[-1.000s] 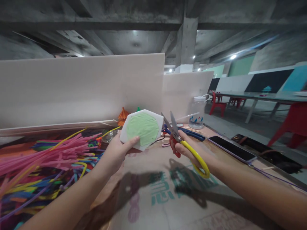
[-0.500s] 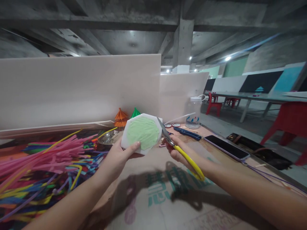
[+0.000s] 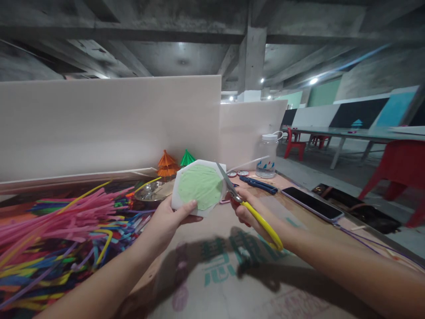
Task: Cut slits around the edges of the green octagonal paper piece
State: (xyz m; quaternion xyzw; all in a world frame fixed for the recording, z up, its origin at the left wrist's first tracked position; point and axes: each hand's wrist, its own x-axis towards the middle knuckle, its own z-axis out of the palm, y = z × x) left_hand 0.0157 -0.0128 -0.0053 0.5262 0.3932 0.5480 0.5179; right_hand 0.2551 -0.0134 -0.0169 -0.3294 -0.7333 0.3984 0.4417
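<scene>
My left hand (image 3: 171,218) pinches the lower edge of a white paper piece with a green round centre (image 3: 199,187), held upright above the table. My right hand (image 3: 247,212) grips scissors (image 3: 244,204) with yellow and red handles. Their blades are closed against the right edge of the paper. Both forearms reach in from the bottom of the view.
A heap of coloured pipe cleaners (image 3: 59,230) covers the table's left. Small orange (image 3: 166,163) and green (image 3: 187,157) paper cones stand by a white partition (image 3: 109,119). A clear jar (image 3: 266,156), blue pliers (image 3: 259,184) and a phone (image 3: 312,204) lie to the right.
The scissors, open and apart from the paper a second ago, have closed onto its right edge. The paper has shifted slightly right and lower in view.
</scene>
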